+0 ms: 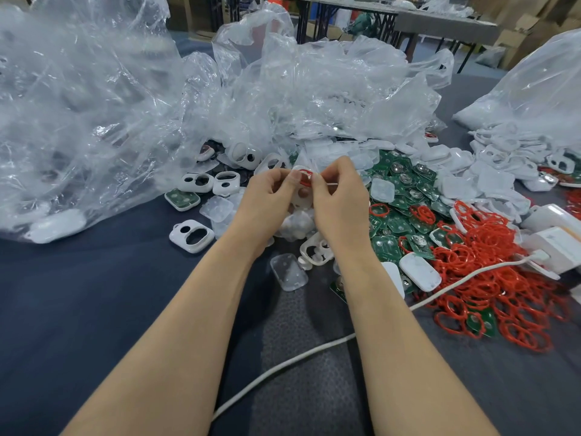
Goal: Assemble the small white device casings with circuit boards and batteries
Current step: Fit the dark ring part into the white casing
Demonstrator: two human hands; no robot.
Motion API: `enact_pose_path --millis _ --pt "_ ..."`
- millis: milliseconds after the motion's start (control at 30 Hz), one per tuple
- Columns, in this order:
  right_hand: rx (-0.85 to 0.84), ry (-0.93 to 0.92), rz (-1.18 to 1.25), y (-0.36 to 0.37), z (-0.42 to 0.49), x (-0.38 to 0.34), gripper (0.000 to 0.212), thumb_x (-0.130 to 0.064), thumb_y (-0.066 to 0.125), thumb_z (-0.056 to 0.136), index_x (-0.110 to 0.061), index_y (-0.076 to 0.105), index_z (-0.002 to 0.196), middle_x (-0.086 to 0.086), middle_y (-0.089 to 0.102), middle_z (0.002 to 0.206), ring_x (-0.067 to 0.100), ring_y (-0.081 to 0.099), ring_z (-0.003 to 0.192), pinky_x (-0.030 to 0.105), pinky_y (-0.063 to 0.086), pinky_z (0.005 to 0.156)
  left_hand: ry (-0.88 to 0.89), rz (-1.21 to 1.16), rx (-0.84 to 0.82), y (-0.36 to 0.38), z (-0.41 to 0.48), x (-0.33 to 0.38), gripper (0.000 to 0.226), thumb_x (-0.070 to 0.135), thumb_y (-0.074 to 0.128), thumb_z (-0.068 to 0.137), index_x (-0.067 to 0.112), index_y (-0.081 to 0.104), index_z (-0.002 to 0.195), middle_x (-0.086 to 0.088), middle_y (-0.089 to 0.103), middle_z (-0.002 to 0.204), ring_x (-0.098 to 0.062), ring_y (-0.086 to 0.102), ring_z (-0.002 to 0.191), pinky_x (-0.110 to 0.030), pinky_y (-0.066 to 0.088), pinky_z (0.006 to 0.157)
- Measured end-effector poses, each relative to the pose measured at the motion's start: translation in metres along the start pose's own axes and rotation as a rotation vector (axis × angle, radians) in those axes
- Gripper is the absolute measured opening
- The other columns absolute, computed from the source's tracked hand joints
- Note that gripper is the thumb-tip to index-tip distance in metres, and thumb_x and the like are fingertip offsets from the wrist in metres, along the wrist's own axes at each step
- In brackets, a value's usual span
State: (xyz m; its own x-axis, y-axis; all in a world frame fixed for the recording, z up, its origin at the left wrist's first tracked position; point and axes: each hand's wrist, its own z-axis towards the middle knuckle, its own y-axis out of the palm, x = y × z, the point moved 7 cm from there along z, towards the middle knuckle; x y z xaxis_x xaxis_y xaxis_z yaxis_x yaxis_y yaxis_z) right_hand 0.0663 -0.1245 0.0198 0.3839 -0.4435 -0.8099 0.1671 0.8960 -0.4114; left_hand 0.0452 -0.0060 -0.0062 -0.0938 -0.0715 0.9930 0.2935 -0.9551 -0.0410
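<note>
Casing front point(298, 202), white and two-holed, is being held up between the hands. The left hand point(267, 199) and right hand point(341, 199) are both pinching its rim, and a red ring point(305, 178) is sitting at its top opening. The shell is looking light, thin and stiff, and the ring soft, so gripping by the edges seems wisest. Green circuit boards point(399, 221) are lying just right of the right hand.

Plastic bags point(94, 105) are sitting along the table's point(78, 294) far side; casings point(176, 240) are lying left of circuit boards point(399, 225), gasket rings point(503, 294) toward the right edge.
</note>
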Motion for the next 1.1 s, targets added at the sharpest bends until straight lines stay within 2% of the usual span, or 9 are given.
enact_pose_path --millis 167,400,500,600,667,733,833,933,1100 --pt "0.037 -0.011 0.044 0.001 -0.003 -0.003 0.013 -0.009 0.056 0.093 -0.010 0.046 0.085 -0.004 0.050 0.073 0.019 0.054 0.074 0.021 0.037 0.065 -0.034 -0.054 0.015 -0.001 0.000 -0.001 0.024 0.017 0.045 0.102 0.008 0.066 0.098 -0.013 0.067 0.090 -0.022 0.060 0.085 -0.045 0.051 0.088" --pt "0.031 0.004 0.053 0.006 -0.006 -0.004 0.014 -0.008 0.054 0.094 -0.009 0.044 0.084 0.013 0.060 0.085 0.029 0.059 0.081 0.039 0.046 0.075 0.027 -0.012 -0.020 0.000 -0.001 -0.002 0.016 0.024 0.057 0.096 0.016 0.068 0.088 0.006 0.069 0.072 -0.002 0.063 0.068 -0.018 0.051 0.067" --pt "0.015 0.011 0.083 0.007 -0.006 -0.004 0.013 -0.009 0.057 0.093 -0.009 0.047 0.084 0.007 0.060 0.083 0.024 0.060 0.079 0.033 0.047 0.073 0.001 -0.039 -0.008 -0.003 0.001 -0.005 0.014 0.017 0.055 0.097 0.012 0.067 0.092 0.003 0.068 0.074 -0.006 0.064 0.072 -0.023 0.053 0.074" --pt "-0.068 0.180 0.428 0.008 -0.004 0.005 0.012 -0.008 0.060 0.092 -0.009 0.053 0.082 0.005 0.060 0.079 0.017 0.060 0.074 0.031 0.052 0.072 -0.060 -0.227 -0.023 -0.004 0.003 -0.006 0.014 0.011 0.054 0.097 0.005 0.066 0.095 -0.009 0.066 0.082 -0.020 0.063 0.082 -0.036 0.052 0.088" --pt "-0.155 0.337 0.823 0.015 -0.003 0.011 0.013 -0.005 0.058 0.092 -0.010 0.055 0.081 0.008 0.064 0.076 0.017 0.063 0.069 0.027 0.054 0.064 -0.073 -0.339 -0.044 -0.003 0.003 -0.004 0.015 0.009 0.054 0.096 0.007 0.067 0.090 -0.008 0.068 0.081 -0.019 0.065 0.081 -0.034 0.053 0.088" --pt "-0.216 0.451 1.041 0.019 -0.002 0.015 0.012 -0.004 0.055 0.093 -0.012 0.056 0.084 0.004 0.068 0.074 0.013 0.065 0.063 0.021 0.053 0.058 -0.075 -0.413 -0.076 0.000 0.003 -0.003 0.015 0.010 0.055 0.095 0.008 0.068 0.087 -0.003 0.071 0.078 -0.014 0.067 0.077 -0.028 0.055 0.085" --pt "-0.317 0.556 1.114 0.024 -0.003 0.019 0.007 -0.011 0.054 0.094 -0.008 0.060 0.097 0.005 0.070 0.081 0.014 0.067 0.070 0.021 0.055 0.063 -0.099 -0.492 -0.119 0.002 0.002 -0.002 0.020 0.014 0.052 0.096 0.005 0.068 0.088 -0.004 0.072 0.081 -0.012 0.069 0.077 -0.025 0.057 0.081" --pt "-0.360 0.596 1.146 0.028 -0.003 0.021 0.027 -0.015 0.053 0.094 0.002 0.056 0.115 0.012 0.065 0.096 0.019 0.065 0.083 0.025 0.056 0.077 -0.133 -0.573 -0.140 0.003 0.000 -0.001 0.023 0.015 0.047 0.099 0.003 0.066 0.090 -0.004 0.072 0.083 -0.013 0.069 0.077 -0.023 0.058 0.075" --pt "-0.354 0.652 1.238 0.032 -0.004 0.019 0.019 -0.011 0.051 0.095 -0.003 0.054 0.112 0.012 0.064 0.094 0.018 0.064 0.081 0.023 0.057 0.068 -0.177 -0.634 -0.152 0.005 -0.001 -0.001 0.021 0.014 0.047 0.099 0.002 0.064 0.094 -0.008 0.067 0.092 -0.015 0.065 0.082 -0.025 0.056 0.080"
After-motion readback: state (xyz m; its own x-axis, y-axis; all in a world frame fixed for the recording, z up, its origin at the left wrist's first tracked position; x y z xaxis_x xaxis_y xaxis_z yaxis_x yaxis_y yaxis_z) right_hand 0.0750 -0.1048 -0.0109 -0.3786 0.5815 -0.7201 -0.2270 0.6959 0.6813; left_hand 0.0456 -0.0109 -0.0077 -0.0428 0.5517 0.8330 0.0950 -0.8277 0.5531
